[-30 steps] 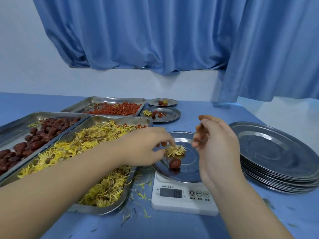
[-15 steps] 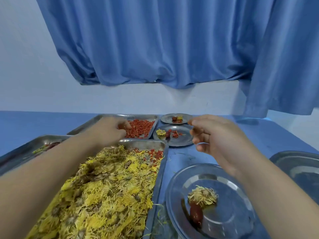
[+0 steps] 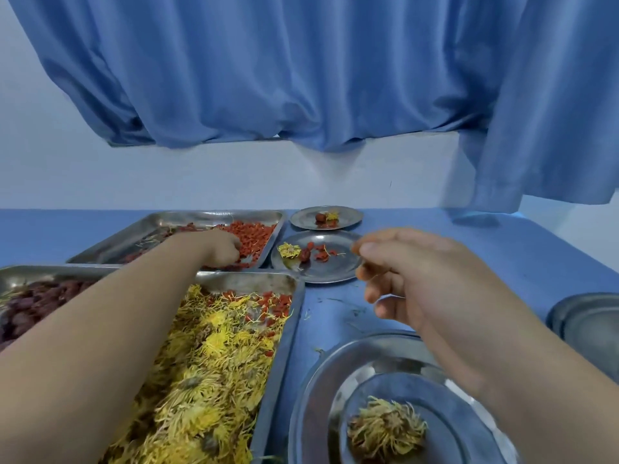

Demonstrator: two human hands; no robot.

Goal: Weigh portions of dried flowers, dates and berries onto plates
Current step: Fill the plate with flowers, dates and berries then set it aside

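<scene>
My left hand reaches into the far steel tray, its fingers curled down into the red berries. My right hand hovers above the blue table with loosely curled fingers and holds nothing. Under my right forearm sits a steel plate with one dried yellow flower on it. The near tray is full of dried yellow flowers, with a few berries at its far end. At the left edge, another tray holds dark red dates.
Two small plates with mixed portions stand at the back, one right of the berry tray and one behind it. A stack of plates shows at the right edge. Blue curtains hang over the white wall behind.
The view has tilted up and the scale has left the frame. My left hand went from the plate across the flower tray into the berry tray. My right hand stays raised.
</scene>
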